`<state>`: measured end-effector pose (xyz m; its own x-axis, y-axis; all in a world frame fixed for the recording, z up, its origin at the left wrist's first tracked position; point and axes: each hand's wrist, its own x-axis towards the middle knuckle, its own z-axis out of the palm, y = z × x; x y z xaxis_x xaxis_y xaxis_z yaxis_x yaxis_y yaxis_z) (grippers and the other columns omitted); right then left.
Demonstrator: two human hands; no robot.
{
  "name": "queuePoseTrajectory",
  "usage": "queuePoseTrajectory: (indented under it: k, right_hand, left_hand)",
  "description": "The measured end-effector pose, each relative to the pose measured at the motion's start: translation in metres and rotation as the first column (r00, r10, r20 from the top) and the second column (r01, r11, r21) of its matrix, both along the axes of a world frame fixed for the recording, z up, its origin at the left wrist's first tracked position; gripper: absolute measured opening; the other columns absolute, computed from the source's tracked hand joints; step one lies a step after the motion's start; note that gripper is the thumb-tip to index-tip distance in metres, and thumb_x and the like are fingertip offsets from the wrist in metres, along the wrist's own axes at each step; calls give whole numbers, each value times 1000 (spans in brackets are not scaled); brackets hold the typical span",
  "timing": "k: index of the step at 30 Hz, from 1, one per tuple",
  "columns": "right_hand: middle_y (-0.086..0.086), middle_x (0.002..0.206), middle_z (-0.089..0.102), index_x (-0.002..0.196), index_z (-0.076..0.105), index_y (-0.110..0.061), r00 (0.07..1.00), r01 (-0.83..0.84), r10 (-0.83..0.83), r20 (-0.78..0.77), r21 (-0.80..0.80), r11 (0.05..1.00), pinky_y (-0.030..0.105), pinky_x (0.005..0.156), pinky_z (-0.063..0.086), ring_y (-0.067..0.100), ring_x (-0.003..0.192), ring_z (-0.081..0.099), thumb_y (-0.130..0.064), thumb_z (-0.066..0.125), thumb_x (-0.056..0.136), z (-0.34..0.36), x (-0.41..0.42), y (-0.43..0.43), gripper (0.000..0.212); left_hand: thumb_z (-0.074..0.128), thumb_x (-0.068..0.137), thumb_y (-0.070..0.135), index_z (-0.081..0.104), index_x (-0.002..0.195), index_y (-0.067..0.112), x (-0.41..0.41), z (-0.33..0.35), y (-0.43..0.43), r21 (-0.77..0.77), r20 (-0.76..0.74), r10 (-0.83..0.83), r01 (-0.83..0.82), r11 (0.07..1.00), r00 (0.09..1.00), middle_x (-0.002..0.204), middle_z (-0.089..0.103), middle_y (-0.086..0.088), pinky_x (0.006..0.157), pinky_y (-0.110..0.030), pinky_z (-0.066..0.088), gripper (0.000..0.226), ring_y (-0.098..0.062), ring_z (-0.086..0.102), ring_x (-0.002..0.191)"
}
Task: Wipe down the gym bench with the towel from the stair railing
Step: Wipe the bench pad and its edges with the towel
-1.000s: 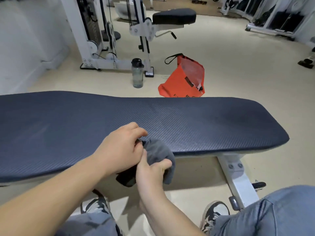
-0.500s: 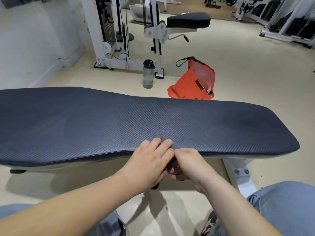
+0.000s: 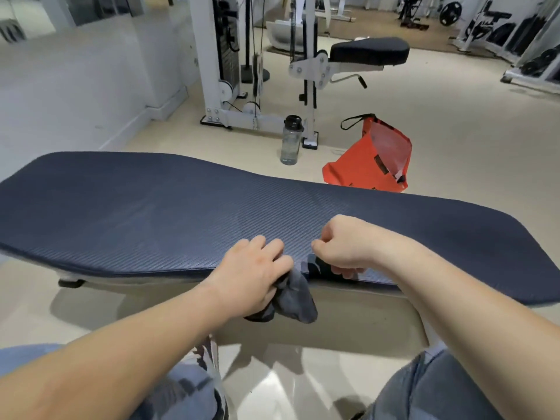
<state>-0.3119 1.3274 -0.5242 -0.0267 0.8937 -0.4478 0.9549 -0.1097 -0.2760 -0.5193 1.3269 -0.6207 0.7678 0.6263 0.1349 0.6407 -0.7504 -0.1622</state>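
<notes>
Towel [image 3: 295, 301] first: half a second back my two hands were pressed knuckle to knuckle at the near edge of the bench [image 3: 151, 213], with the cloth all but hidden under them. Now they have drawn apart and the grey cloth shows between them. My left hand [image 3: 253, 275] has its fingers curled over one bunched end, which droops off the bench edge just below my palm. My right hand [image 3: 348, 247] is curled too, its fingers pinching the darker end that lies on the near edge of the bench. So the towel sits at that edge, partly on the bench and partly hanging, not yet flat. I judge I am opening it out for a wider wiping face, and that the wiping proper is yet to start
</notes>
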Motion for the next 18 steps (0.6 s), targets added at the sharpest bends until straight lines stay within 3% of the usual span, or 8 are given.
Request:
queuePoseTrajectory:
  k: [5,8,11,14,16,18]
  right_hand:
    - [6,64,79,60,63,-15,983,-173,177,-56,67,983,44,73,68,26,62,78,-34,47,94,-4,-41,30,42]
    - [10,76,82,75,70,-9,957,-184,194,-214,63,981,44,73,67,28,73,81,-37,48,99,-13,-56,40,42]
    - [12,83,82,80,70,-7,932,-226,229,-281,45,973,43,75,66,28,77,81,-39,48,101,-13,-60,52,45]
    - [10,83,83,87,70,-2,922,-261,268,-278,63,963,39,71,64,28,80,81,-39,48,99,-16,-57,60,45]
    - [8,82,83,85,70,-6,918,-293,294,-267,46,955,34,65,61,25,78,81,-37,48,98,-16,-54,61,41]
    - [8,80,83,80,69,-10,917,-287,290,-275,51,956,32,61,59,23,71,81,-36,48,99,-15,-53,63,39]
  left_hand:
    - [52,71,35,53,89,19,-70,8,-7,0,-56,262,-263,965,963,91,57,-4,54,-38,36,24,-29,51,70]
    - [53,68,30,52,88,18,-108,6,-16,13,-76,418,-418,908,905,91,57,-5,53,-39,43,23,-31,51,71]
    - [57,69,21,44,88,21,-139,-4,-28,-22,69,658,-658,753,750,97,53,-5,59,-45,51,23,-29,42,75]
    - [58,75,12,42,86,20,-133,-9,-33,-103,215,802,-804,586,557,100,51,-6,66,-45,45,21,-26,35,80]
    - [58,76,8,40,84,19,-110,-7,-32,-165,276,829,-826,539,486,100,48,-4,66,-43,42,23,-29,40,86]
    - [57,74,6,40,83,20,-79,-9,-32,-215,322,804,-789,576,500,99,46,-1,69,-46,46,25,-28,39,88]
